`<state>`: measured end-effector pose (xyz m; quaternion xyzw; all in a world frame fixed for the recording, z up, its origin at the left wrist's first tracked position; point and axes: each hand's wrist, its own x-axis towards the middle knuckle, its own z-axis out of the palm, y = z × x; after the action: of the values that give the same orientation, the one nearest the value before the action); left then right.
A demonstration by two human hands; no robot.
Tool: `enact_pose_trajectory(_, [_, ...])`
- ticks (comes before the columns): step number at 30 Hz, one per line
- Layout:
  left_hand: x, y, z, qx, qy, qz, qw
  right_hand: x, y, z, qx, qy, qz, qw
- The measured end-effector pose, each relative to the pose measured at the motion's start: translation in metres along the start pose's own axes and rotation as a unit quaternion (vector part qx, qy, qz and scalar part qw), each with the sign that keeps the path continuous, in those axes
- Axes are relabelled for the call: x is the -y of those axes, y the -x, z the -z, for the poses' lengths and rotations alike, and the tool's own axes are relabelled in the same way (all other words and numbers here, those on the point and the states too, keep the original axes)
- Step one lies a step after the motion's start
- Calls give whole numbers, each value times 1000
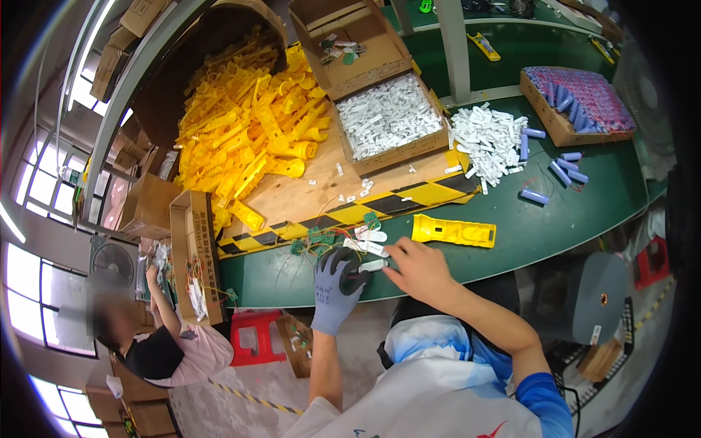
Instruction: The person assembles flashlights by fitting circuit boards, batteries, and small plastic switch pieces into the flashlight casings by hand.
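Observation:
At the table's near edge my left hand, in a grey glove with dark fingers, is closed on one end of a small white plastic piece. The bare fingers of my right hand are bent around the other end of that piece. Just beyond my hands lie more white plastic pieces and several small green circuit boards with thin red and dark wires. A yellow plastic housing, long and hollow, rests to the right of them, apart from both hands.
A heap of yellow housings spreads at the far left. Behind my hands stands a carton of small white parts, with a loose white pile beside it. Purple cylindrical cells lie near their box. Another person works at left.

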<state>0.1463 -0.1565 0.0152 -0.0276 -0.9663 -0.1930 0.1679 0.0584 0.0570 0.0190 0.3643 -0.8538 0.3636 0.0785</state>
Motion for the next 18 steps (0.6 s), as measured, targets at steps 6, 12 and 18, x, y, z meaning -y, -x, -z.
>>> enact_pose_trajectory(6, [-1,-1,0,-75,23,23,997,3,-30,-14,105,71,-14,992])
enact_pose_trajectory(12, [5,0,-7,-70,-4,26,997,-2,-55,34,18,54,18,998])
enact_pose_trajectory(18, [3,1,-10,-96,2,30,995,-18,-81,57,46,78,92,992])
